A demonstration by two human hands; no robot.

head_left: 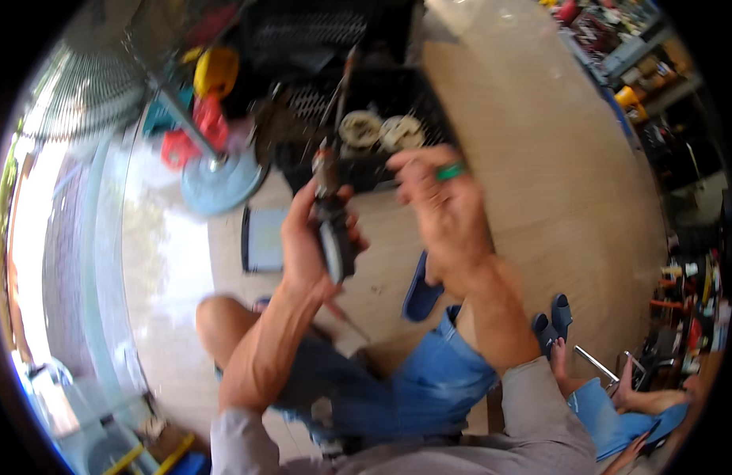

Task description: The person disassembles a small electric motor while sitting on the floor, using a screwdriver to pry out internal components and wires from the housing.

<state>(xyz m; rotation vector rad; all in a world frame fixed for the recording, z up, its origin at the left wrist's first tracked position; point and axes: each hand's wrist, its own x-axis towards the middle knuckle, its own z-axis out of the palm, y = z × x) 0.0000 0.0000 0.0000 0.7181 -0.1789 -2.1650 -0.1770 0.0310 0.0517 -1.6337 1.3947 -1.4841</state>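
My left hand (306,241) is wrapped round a dark power-tool body (331,226). Its narrow front end, coppery and metallic, points away from me; its exact kind is not clear. To its right, my right hand (441,202) is raised and smeared by motion, with a small green piece (451,171) showing among its curled fingers. The rest of that green piece is hidden. Both hands are apart, above the floor and short of a black plastic crate (429,103). Two round, pale parts (360,129) sit in the crate beside a long thin rod (345,83).
A fan's pale blue round base (215,190) stands left of the crate, near red and yellow items. A flat grey tray (264,237) lies on the floor. Dark slippers (420,291) are near my foot. Another person (619,408) sits at the lower right, by cluttered shelves (683,317).
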